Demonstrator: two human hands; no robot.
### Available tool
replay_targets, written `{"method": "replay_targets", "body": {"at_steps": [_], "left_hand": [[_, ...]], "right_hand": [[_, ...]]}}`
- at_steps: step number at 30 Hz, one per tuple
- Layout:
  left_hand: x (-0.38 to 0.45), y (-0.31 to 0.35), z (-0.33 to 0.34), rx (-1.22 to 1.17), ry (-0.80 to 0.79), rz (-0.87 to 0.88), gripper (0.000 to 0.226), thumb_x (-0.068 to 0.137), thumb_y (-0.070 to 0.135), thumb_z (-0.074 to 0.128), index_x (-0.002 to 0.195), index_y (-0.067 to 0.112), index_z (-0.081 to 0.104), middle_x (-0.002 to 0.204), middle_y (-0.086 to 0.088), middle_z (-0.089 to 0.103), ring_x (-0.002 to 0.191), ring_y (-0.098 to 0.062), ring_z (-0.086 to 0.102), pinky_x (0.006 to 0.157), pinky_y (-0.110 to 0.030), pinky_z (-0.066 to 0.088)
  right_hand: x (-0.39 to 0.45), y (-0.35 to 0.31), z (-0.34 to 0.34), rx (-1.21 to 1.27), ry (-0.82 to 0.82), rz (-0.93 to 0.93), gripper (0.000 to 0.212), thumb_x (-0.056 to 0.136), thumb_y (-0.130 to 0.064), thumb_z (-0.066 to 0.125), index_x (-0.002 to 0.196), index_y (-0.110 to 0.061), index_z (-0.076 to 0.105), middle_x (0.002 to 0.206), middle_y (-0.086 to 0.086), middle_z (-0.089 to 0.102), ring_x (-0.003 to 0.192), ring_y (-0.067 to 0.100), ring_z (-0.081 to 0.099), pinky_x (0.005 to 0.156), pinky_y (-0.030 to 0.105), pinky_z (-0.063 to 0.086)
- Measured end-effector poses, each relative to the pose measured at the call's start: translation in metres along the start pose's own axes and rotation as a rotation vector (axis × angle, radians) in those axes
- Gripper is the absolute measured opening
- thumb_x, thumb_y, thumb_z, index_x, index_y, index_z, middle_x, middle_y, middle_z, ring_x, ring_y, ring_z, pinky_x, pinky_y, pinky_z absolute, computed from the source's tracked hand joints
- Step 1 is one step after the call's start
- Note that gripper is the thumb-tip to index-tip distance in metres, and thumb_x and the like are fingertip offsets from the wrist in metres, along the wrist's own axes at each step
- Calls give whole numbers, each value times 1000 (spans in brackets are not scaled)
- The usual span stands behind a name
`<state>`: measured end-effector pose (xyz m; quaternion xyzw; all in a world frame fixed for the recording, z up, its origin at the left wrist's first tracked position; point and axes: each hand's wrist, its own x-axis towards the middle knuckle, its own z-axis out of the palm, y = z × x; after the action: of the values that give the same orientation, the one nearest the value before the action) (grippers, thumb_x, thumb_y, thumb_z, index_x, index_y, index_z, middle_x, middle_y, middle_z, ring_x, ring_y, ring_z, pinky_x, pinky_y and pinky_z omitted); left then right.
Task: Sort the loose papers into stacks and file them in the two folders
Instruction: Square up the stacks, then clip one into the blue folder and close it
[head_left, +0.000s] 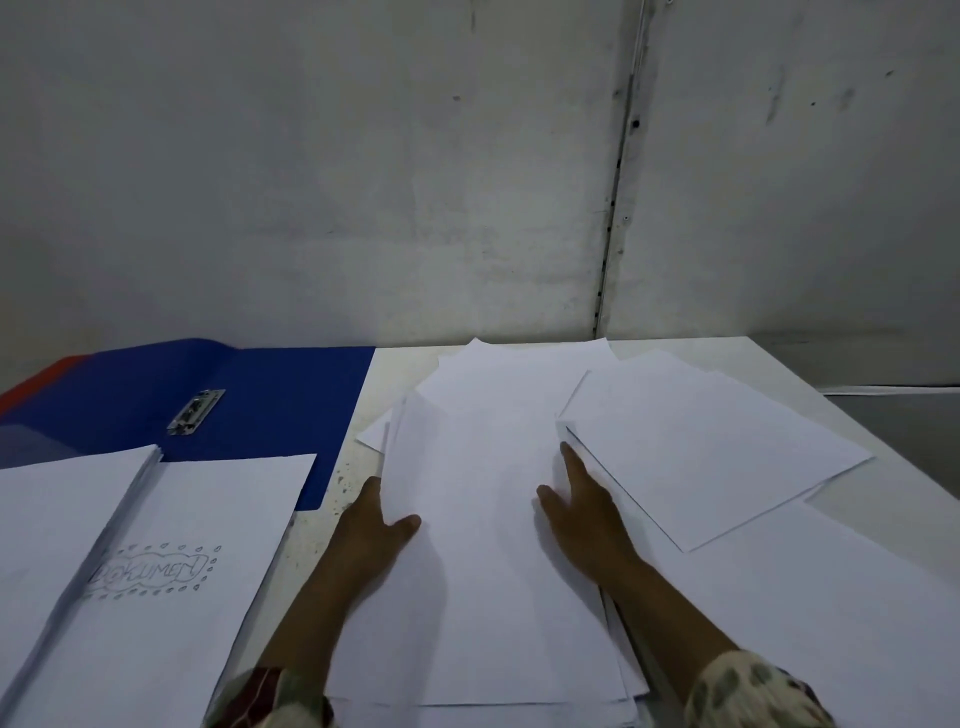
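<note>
— White paper everywhere; the big loose stack (483, 545) fills the middle of the table (769, 358), plain blank sheets, their far ends fanned out and uneven.

— Which way does it run?

— Long axis straight away from the person toward the wall (363, 156); near edge at the bottom of the view, far corners splayed by the table's back edge.

— And the hands?

— Left hand (371, 535) sits at the stack's left edge, thumb on top of the upper sheet, fingers tucked out of sight under or beside the paper; it looks like a pinch on the edge. Right hand (582, 514) lies flat on the stack's right side, fingers straight, forefinger pointing away; pressing, gripping nothing.

— Anything else sorted?

— A smaller pile (711, 447) just right of the stack, turned at an angle, its long axis running from far-left to near-right; its near-left edge is just beside the right forefinger. On the left, a blue folder (275, 395) lies open with a metal clip (196, 411); a red edge (41, 379) shows beyond it; sheets (62, 519) rest on it, and one page (171, 571) carries a hand-drawn "DOKUMEN" label.
</note>
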<state>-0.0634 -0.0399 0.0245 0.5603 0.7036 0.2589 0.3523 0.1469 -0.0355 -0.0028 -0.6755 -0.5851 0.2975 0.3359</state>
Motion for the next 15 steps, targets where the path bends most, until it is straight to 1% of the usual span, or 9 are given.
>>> {"method": "replay_targets", "body": {"at_steps": [1,2,4,5,6,8,11,15], "left_hand": [[0,0,0,8,8,5,56,90,20,57,138,7,31,139,-13,44,128,-30,43,106,-38,34],[0,1,1,13,10,6,55,90,19,56,138,7,31,139,-13,44,128,-30,42,107,-38,34],[1,0,3,17,13,9,53,91,18,54,137,7,31,138,-13,45,127,-30,43,106,-38,34],[1,0,3,19,16,14,53,91,18,54,137,7,31,138,-13,44,127,-30,42,106,-37,34],[1,0,3,22,18,16,53,91,18,54,138,7,31,139,-13,44,128,-30,42,106,-37,34],[2,0,3,32,19,19,53,91,18,54,138,6,30,140,-14,42,129,-31,40,107,-38,33],[4,1,2,55,20,21,54,92,17,53,138,5,29,140,-14,42,130,-31,39,107,-38,32],[3,6,5,65,3,34,53,92,15,52,139,3,28,141,-15,41,130,-31,39,106,-35,31]], "right_hand": [[1,2,0,-48,0,-6,58,96,-28,45,148,-18,21,151,6,32,138,21,31,110,28,25],[2,4,-2,-106,53,-20,57,95,-31,47,146,-16,27,151,5,32,140,21,28,113,30,22],[7,11,-9,-223,268,-32,51,92,-32,52,138,-11,43,147,8,39,138,25,30,113,35,21],[8,15,-16,-251,370,5,49,91,-32,54,134,-10,48,146,11,41,137,27,31,113,38,23],[8,19,-23,-258,446,59,49,90,-32,55,133,-10,49,146,12,39,137,29,30,113,41,22],[8,29,-39,-244,519,199,57,89,-37,55,137,-11,41,150,13,31,140,30,23,114,44,19],[8,46,-63,-209,570,379,69,87,-42,55,143,-13,27,153,13,20,142,29,14,114,46,12],[9,67,-90,-198,550,557,87,85,-50,54,149,-14,6,157,16,5,145,29,1,115,48,-1]]}}
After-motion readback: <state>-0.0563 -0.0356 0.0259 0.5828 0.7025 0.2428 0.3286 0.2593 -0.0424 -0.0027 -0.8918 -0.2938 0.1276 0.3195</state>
